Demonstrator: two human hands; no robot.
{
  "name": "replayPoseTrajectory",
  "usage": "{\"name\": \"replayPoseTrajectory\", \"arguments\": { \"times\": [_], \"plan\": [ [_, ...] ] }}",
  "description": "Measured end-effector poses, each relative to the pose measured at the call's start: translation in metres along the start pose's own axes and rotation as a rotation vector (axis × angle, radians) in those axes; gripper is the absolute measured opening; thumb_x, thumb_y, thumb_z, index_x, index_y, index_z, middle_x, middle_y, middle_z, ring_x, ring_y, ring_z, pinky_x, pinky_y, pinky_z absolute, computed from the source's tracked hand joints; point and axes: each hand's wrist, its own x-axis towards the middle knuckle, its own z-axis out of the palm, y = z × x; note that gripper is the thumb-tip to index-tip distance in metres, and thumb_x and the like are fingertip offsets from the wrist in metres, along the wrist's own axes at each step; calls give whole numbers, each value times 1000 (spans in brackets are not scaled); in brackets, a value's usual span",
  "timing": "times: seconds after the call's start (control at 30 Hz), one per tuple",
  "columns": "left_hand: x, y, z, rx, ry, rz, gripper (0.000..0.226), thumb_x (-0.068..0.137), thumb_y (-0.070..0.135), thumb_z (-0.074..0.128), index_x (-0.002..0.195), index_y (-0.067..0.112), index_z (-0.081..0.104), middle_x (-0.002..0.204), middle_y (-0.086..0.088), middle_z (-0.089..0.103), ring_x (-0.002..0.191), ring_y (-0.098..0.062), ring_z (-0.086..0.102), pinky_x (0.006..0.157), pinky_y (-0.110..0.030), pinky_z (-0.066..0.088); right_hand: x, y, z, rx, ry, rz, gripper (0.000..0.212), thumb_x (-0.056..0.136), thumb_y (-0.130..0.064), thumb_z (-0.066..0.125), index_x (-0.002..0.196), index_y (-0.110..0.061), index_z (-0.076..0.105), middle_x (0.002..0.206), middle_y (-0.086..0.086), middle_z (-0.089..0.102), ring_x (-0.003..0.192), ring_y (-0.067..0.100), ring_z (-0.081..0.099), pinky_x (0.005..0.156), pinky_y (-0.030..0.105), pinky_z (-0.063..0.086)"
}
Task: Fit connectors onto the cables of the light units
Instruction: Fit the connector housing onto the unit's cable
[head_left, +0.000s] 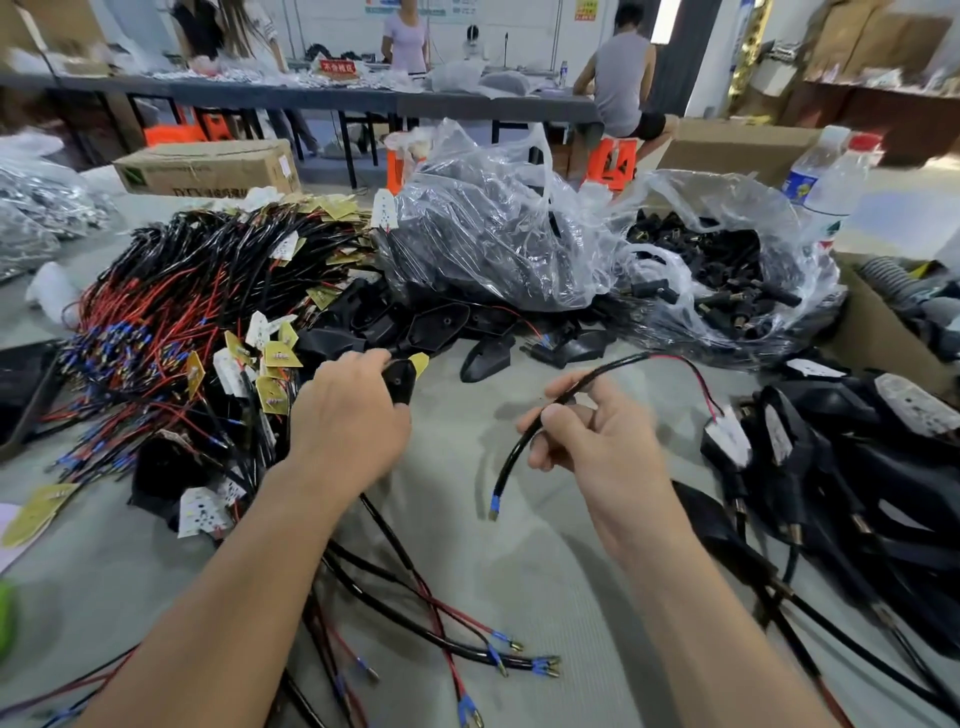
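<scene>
- Head view: your left hand (348, 415) grips a black teardrop-shaped plastic housing (400, 379) with fingers curled round it. A yellow board corner (418, 360) pokes out just behind it.
- Your right hand (597, 436) pinches a black sheathed cable (511, 462) between thumb and fingers, held above the grey tabletop (519, 551).
- The cable's lower end hangs free and ends in a blue-sleeved metal terminal (494, 506).
- At the cable's upper end a thin red lead (696, 374) splits off and runs to a white LED board (730, 434) on the pile of black light units (857, 467) at your right.
- A heap of red and black wires with blue crimp ends (171, 312) lies at your left, mixed with yellow and white boards.
- Loose black and red cables with brass tips (467, 644) lie on the tabletop beneath your left forearm.
- A clear plastic bag of black connectors (727, 275) sits open at far right, beside a larger clear bag of black parts (493, 223).
- Behind them stand a plastic water bottle (826, 182) and a brown cardboard box (208, 166).
</scene>
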Motion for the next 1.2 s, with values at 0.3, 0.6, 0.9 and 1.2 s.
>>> {"name": "replayPoseTrajectory", "arguments": {
  "times": [0.3,0.6,0.9,1.2],
  "plan": [
    [-5,63,29,-102,-76,512,58,83,16,66,141,19,55,137,-1,60,128,-25,52,108,-38,40,6,1,-5,-274,88,-199,23,91,-13,53,89,-27,72,59,5,57,58,21,49,55,27,41],
    [20,58,31,-22,30,344,59,83,14,64,141,23,56,139,2,58,132,-24,50,109,-38,40,14,5,-27,-106,403,-178,25,97,-5,54,92,-19,75,54,-6,55,46,1,36,46,11,29],
    [3,2,19,150,61,205,57,84,13,68,140,19,56,117,-5,69,114,-28,58,102,-39,38,6,1,-10,-67,358,-218,26,99,-6,53,92,-22,73,59,0,62,40,2,37,41,13,31],
    [-50,41,28,-527,-157,197,87,61,28,88,134,54,46,110,28,66,105,1,62,92,-22,48,4,-2,-6,105,286,-239,18,98,3,52,101,-10,64,76,13,72,55,19,59,57,29,51]
  ]
}}
